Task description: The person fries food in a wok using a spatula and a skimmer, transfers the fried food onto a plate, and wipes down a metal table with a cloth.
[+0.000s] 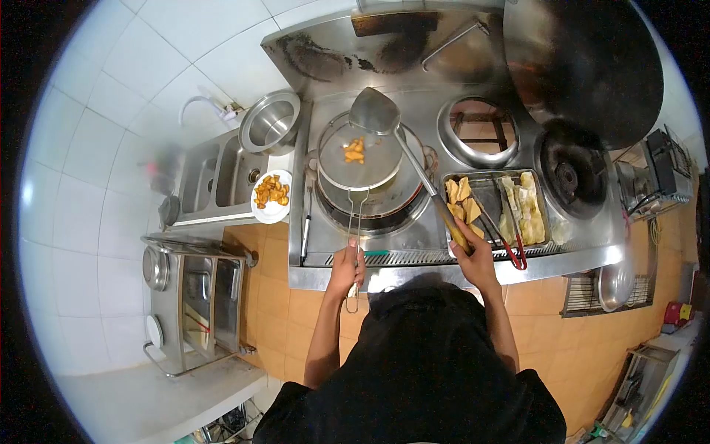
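Observation:
My left hand (345, 268) is closed around the long wire handle of a round strainer (333, 164). The strainer lies level over a wok (392, 198) on the left burner, and a few golden fried pieces (355, 151) rest on its mesh. My right hand (475, 255) grips the wooden handle of a wok spatula (374, 112), whose broad metal blade is raised above the strainer's far right edge. Beside that hand stands a metal tray (484, 185) of yellowish slabs (529, 211). Red-handled tongs (519, 255) lie across it.
A white plate (266, 217) of fried pieces sits at the sink's (231, 174) right edge, below a steel pot (270, 124). Right of the wok are a ring opening (446, 137) and a dark burner (568, 181). A large black wok (584, 59) leans behind. A trolley (174, 318) stands lower left.

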Demonstrator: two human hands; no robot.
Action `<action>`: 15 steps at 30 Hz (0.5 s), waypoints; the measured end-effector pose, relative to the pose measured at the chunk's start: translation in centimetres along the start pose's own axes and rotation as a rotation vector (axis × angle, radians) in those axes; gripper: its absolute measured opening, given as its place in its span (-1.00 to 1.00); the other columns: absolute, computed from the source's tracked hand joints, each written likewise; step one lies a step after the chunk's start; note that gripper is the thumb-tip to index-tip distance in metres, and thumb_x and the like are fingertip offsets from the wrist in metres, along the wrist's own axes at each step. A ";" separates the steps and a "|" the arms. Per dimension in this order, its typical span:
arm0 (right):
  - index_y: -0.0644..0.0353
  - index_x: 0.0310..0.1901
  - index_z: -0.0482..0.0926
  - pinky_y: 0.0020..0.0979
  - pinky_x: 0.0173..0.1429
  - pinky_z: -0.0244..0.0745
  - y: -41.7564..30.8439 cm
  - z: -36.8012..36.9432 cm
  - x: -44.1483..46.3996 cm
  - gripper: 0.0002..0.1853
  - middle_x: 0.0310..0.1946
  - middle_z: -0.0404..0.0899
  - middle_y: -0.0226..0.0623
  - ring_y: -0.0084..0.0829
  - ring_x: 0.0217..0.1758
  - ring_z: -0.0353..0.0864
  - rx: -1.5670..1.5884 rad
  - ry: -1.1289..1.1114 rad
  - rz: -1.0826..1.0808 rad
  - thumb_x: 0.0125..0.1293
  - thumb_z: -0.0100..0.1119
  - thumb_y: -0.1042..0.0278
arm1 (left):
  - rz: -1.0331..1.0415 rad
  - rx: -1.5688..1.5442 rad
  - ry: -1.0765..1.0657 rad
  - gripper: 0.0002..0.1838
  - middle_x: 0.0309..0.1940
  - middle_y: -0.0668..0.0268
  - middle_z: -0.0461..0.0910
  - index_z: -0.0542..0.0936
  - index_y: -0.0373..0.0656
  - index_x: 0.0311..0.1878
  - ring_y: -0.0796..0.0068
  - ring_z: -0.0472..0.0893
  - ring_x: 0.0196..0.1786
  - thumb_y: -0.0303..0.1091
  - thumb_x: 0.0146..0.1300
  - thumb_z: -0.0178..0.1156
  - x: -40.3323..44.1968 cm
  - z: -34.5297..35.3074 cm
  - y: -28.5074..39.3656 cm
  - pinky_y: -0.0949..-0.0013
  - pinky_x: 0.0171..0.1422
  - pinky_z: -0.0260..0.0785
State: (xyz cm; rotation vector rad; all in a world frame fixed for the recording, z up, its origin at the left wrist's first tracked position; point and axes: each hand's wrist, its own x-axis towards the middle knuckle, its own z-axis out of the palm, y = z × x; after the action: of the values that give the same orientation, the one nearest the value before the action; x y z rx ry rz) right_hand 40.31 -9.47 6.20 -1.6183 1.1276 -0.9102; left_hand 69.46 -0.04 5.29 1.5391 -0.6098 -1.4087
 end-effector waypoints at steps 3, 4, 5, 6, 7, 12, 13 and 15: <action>0.18 0.35 0.44 -0.40 0.33 0.34 -0.2 0.0 -0.1 -0.45 0.17 0.58 -0.02 -0.35 0.25 0.52 -0.009 -0.006 -0.010 0.30 0.23 0.55 | -0.005 -0.030 -0.013 -0.48 -0.78 0.46 0.12 0.29 -0.07 -0.41 0.62 0.12 -0.80 0.14 0.56 -0.20 0.0 0.2 0.2 0.43 -0.75 0.05; 0.18 0.35 0.44 -0.40 0.33 0.34 -0.3 0.0 -0.1 -0.45 0.17 0.58 -0.02 -0.35 0.25 0.52 -0.009 -0.009 -0.007 0.30 0.23 0.55 | 0.017 -0.048 -0.024 -0.48 -0.78 0.46 0.11 0.29 -0.07 -0.41 0.62 0.12 -0.81 0.14 0.56 -0.20 0.0 0.3 0.1 0.42 -0.75 0.05; 0.18 0.35 0.44 -0.40 0.33 0.34 -0.4 0.0 -0.1 -0.45 0.18 0.58 -0.02 -0.36 0.25 0.52 0.016 -0.011 0.017 0.30 0.22 0.55 | 0.016 -0.048 -0.024 -0.48 -0.78 0.46 0.11 0.29 -0.07 -0.41 0.62 0.12 -0.81 0.14 0.56 -0.20 0.0 0.3 0.0 0.42 -0.75 0.05; 0.18 0.35 0.44 -0.40 0.34 0.33 -0.4 -0.1 -0.1 -0.45 0.18 0.58 -0.03 -0.36 0.25 0.52 0.040 -0.012 0.041 0.31 0.22 0.55 | 0.013 -0.062 -0.022 -0.48 -0.78 0.46 0.11 0.29 -0.08 -0.41 0.62 0.13 -0.80 0.15 0.55 -0.19 0.2 0.3 -0.1 0.42 -0.75 0.05; 0.18 0.35 0.44 -0.40 0.34 0.33 -0.3 -0.1 -0.1 -0.45 0.18 0.58 -0.03 -0.36 0.25 0.52 0.040 -0.012 0.040 0.31 0.22 0.55 | 0.011 -0.076 -0.020 -0.47 -0.78 0.46 0.10 0.29 -0.08 -0.42 0.62 0.13 -0.80 0.15 0.55 -0.18 0.2 0.2 -0.2 0.42 -0.75 0.06; 0.17 0.35 0.44 -0.41 0.34 0.32 -0.1 0.1 0.0 -0.45 0.20 0.56 -0.03 -0.38 0.25 0.51 -0.001 -0.022 0.019 0.31 0.22 0.55 | -0.032 -0.068 -0.002 -0.47 -0.78 0.46 0.11 0.29 -0.08 -0.42 0.62 0.13 -0.80 0.17 0.54 -0.18 0.0 0.3 -0.2 0.41 -0.75 0.06; 0.17 0.35 0.44 -0.41 0.34 0.32 -0.1 0.1 0.0 -0.45 0.20 0.56 -0.03 -0.38 0.25 0.51 0.000 -0.022 0.020 0.31 0.22 0.55 | -0.047 -0.068 -0.004 -0.47 -0.78 0.46 0.11 0.29 -0.07 -0.42 0.61 0.13 -0.81 0.17 0.54 -0.18 -0.1 0.4 -0.1 0.41 -0.75 0.06; 0.17 0.35 0.44 -0.40 0.37 0.31 0.1 0.1 0.1 -0.45 0.21 0.56 -0.04 -0.34 0.27 0.52 0.002 -0.039 0.042 0.29 0.22 0.55 | -0.028 -0.058 -0.012 -0.48 -0.78 0.46 0.12 0.29 -0.07 -0.41 0.62 0.13 -0.80 0.16 0.54 -0.18 0.1 0.1 -0.5 0.42 -0.75 0.05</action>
State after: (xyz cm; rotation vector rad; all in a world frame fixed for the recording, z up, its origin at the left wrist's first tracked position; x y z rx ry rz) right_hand 40.39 -9.53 6.12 -1.5987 1.1292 -0.8489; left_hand 69.24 0.06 4.87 1.4997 -0.5515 -1.4450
